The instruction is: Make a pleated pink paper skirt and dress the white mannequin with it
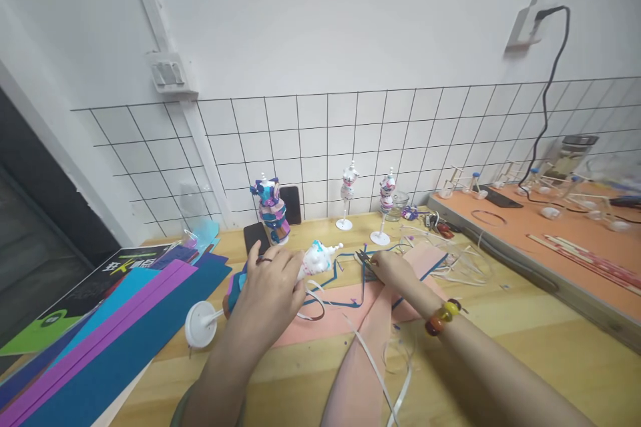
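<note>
My left hand (270, 287) is wrapped around a small dress-form mannequin (316, 259) lying on its side, its white round base (200, 324) pointing left. The figure is partly covered in blue and pink paper. My right hand (393, 270), with a beaded bracelet (443, 317) on the wrist, is closed on dark scissors (364, 259) just right of the mannequin's top. Both hands rest over pink paper sheets (340, 310) with a thin blue paper strip (345, 280) curling across them.
Three upright mini mannequins (273, 210) (348, 190) (384, 207) stand at the back by the wire grid. Two phones (290, 205) lean there. Stacked blue, purple and green sheets (115, 333) lie left. White strips (451, 260) litter the right; an orange bench (551, 233) holds small stands.
</note>
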A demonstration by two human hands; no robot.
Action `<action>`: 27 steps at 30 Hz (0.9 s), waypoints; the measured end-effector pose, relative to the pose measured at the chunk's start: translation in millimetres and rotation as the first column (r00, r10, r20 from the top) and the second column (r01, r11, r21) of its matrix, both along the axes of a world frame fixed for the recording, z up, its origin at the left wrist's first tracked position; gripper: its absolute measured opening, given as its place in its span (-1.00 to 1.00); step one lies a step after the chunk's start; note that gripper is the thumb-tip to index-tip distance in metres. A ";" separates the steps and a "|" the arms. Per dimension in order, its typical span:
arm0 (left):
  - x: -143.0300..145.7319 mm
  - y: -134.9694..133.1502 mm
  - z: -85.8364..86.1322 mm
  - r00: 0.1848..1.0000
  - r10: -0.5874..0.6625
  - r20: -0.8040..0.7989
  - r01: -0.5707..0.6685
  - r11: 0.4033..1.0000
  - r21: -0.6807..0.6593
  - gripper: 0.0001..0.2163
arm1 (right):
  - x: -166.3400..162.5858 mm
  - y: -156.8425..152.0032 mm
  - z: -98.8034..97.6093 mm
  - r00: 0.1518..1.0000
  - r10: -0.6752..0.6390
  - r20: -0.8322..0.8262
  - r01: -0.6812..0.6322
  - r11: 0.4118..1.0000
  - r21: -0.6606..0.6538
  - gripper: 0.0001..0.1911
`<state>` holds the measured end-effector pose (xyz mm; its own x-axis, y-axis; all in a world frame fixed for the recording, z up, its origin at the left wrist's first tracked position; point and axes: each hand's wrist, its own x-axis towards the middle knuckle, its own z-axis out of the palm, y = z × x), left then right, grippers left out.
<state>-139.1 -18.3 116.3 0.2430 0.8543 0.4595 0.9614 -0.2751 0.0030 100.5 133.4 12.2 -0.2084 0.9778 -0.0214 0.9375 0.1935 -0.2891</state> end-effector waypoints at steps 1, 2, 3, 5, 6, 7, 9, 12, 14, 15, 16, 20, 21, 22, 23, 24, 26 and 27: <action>-0.5 0.3 -0.7 1.000 0.001 0.001 -0.001 1.000 0.000 -0.74 | -1.2 0.6 -6.9 1.000 -0.012 0.014 0.012 1.000 -0.007 -0.76; -1.0 0.5 -1.3 1.000 0.003 0.002 -0.003 1.000 -0.002 -0.75 | -2.0 1.1 -12.8 1.000 -0.021 0.022 0.021 1.000 -0.012 -0.73; -1.4 0.7 -1.7 1.000 0.005 0.005 -0.005 1.000 -0.004 -0.75 | -2.2 1.7 -17.6 0.999 -0.026 0.021 0.027 1.000 -0.014 -0.71; -2.0 1.1 -2.0 1.000 0.004 0.011 -0.004 1.000 -0.011 -0.75 | -1.1 4.1 -24.4 0.999 -0.034 0.001 0.034 0.999 -0.020 -0.70; -2.0 1.3 -2.0 1.000 0.001 0.014 -0.001 1.000 -0.015 -0.75 | -0.1 5.8 -26.7 0.999 -0.037 -0.017 0.036 0.999 -0.028 -0.70; -2.0 1.5 -2.0 1.000 -0.002 0.017 0.003 1.000 -0.020 -0.74 | 1.2 7.7 -28.5 0.999 -0.037 -0.040 0.036 0.999 -0.041 -0.70; -1.8 1.9 -2.3 1.000 -0.011 0.022 0.012 0.999 -0.030 -0.74 | 4.0 11.2 -30.7 0.995 -0.032 -0.094 0.025 0.996 -0.081 -0.70; -2.0 2.8 -3.2 0.999 -0.021 0.035 0.023 0.999 -0.042 -0.76 | 9.3 15.1 -30.1 0.982 -0.034 -0.188 0.008 0.991 -0.136 -0.70; -2.6 3.1 -3.8 0.998 -0.031 0.053 0.033 0.999 -0.043 -0.77 | 14.3 16.7 -25.4 0.966 -0.046 -0.255 0.008 0.989 -0.149 -0.69; -3.0 3.1 -3.9 0.997 -0.036 0.064 0.039 0.998 -0.043 -0.77 | 17.1 17.2 -21.5 0.956 -0.052 -0.289 0.010 0.989 -0.147 -0.69; -3.3 2.9 -3.7 0.996 -0.042 0.076 0.046 0.998 -0.043 -0.77 | 19.7 17.2 -16.5 0.945 -0.056 -0.323 0.011 0.990 -0.140 -0.71; -3.8 1.1 0.0 0.992 -0.058 0.111 0.067 0.995 -0.078 -0.76 | 23.6 7.5 10.7 0.890 -0.010 -0.456 -0.040 0.994 -0.100 -0.64; -3.8 0.6 1.5 0.992 -0.061 0.115 0.071 0.993 -0.092 -0.77 | 22.1 1.4 18.5 0.871 0.021 -0.491 -0.077 0.993 -0.094 -0.61; -3.8 0.2 3.1 0.991 -0.061 0.117 0.073 0.992 -0.106 -0.77 | 19.7 -6.3 26.5 0.850 0.058 -0.524 -0.121 0.989 -0.087 -0.61; -3.7 -0.2 4.6 0.992 -0.059 0.116 0.073 0.990 -0.118 -0.77 | 16.7 -15.3 34.6 0.826 0.093 -0.557 -0.169 0.982 -0.086 -0.62; -3.8 -0.5 5.9 0.992 -0.056 0.113 0.070 0.990 -0.126 -0.78 | 13.5 -25.0 42.7 0.803 0.125 -0.582 -0.215 0.973 -0.088 -0.62; -4.2 -1.1 7.8 0.992 -0.052 0.113 0.067 0.988 -0.140 -0.80 | 7.4 -44.0 58.7 0.740 0.246 -0.626 -0.393 0.914 -0.106 -0.58; -4.5 -1.3 8.3 0.991 -0.053 0.120 0.070 0.986 -0.149 -0.80 | 5.0 -52.1 66.1 0.726 0.312 -0.613 -0.472 0.874 -0.113 -0.57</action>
